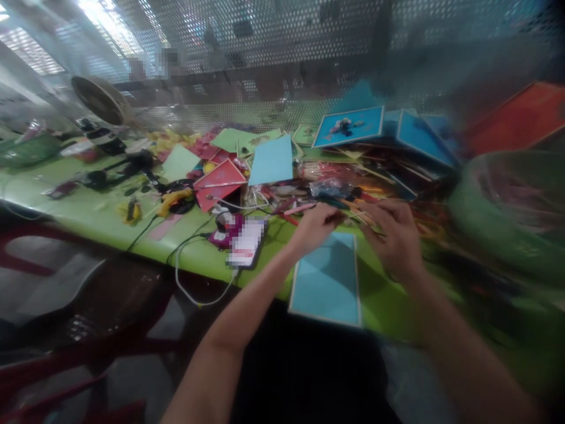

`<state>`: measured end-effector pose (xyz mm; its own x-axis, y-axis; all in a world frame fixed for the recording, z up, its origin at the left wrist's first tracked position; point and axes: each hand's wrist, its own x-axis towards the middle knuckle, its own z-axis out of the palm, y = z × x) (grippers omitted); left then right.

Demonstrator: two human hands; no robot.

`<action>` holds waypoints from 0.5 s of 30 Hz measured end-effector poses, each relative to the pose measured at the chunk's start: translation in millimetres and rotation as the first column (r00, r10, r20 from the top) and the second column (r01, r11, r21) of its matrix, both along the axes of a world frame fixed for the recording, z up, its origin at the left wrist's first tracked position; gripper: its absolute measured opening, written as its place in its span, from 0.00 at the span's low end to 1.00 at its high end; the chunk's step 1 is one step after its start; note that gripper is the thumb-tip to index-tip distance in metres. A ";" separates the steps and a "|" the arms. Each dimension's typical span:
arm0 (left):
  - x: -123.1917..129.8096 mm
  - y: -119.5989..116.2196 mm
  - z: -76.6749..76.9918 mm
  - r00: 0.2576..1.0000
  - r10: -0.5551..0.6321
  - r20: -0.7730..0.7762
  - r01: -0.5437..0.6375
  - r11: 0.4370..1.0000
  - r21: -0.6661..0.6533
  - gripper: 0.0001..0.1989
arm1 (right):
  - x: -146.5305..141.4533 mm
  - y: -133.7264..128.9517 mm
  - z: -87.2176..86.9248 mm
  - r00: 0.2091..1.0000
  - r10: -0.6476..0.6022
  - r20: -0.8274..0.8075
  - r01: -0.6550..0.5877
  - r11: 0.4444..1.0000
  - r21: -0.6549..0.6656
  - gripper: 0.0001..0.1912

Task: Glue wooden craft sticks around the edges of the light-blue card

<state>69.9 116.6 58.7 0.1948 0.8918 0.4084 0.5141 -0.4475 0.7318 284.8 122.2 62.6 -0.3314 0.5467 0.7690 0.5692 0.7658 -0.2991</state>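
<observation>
A light blue rectangular board (327, 282) with a pale border lies on the green table near its front edge. Just past its far edge is my left hand (316, 225), fingers curled together; anything in its grasp is too small and blurred to name. My right hand (395, 235) is above the table to the right of the board, its fingers bent and apart, with thin sticks (353, 206) close to its fingertips. A pink pen-like item (300, 209) lies beside my left hand.
A phone (248, 242) with a white cable lies at the left. Beyond are red cards (220, 182), a light blue sheet (272, 160) and a blue framed picture (348, 127). A large green basket (498, 218) stands at the right. A fan (99, 100) is at the back left.
</observation>
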 end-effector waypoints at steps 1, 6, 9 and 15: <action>0.8 0.0 -1.4 1.000 -0.009 -0.023 0.009 1.000 0.000 0.06 | 0.6 1.1 -1.9 0.999 -0.009 0.049 0.008 1.000 0.012 0.15; 3.2 -4.1 -7.0 0.999 -0.032 0.012 0.033 0.997 -0.066 0.05 | 4.1 6.8 -13.3 0.961 -0.040 0.274 0.040 0.999 0.007 0.09; 1.6 -6.8 -8.1 0.997 -0.077 0.005 0.077 0.991 -0.113 0.06 | 4.9 9.7 -18.0 0.944 -0.034 0.328 0.037 0.999 -0.003 0.08; -24.4 -7.6 -12.0 0.985 0.042 0.165 -0.023 0.993 -0.119 0.07 | 10.7 20.9 -26.1 0.939 0.059 0.338 -0.013 0.991 -0.137 0.09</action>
<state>45.4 109.0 46.7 0.1025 0.9397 0.3262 0.3931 -0.3396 0.8545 295.5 143.1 36.5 -0.5820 0.6173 0.5294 0.6271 0.7551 -0.1911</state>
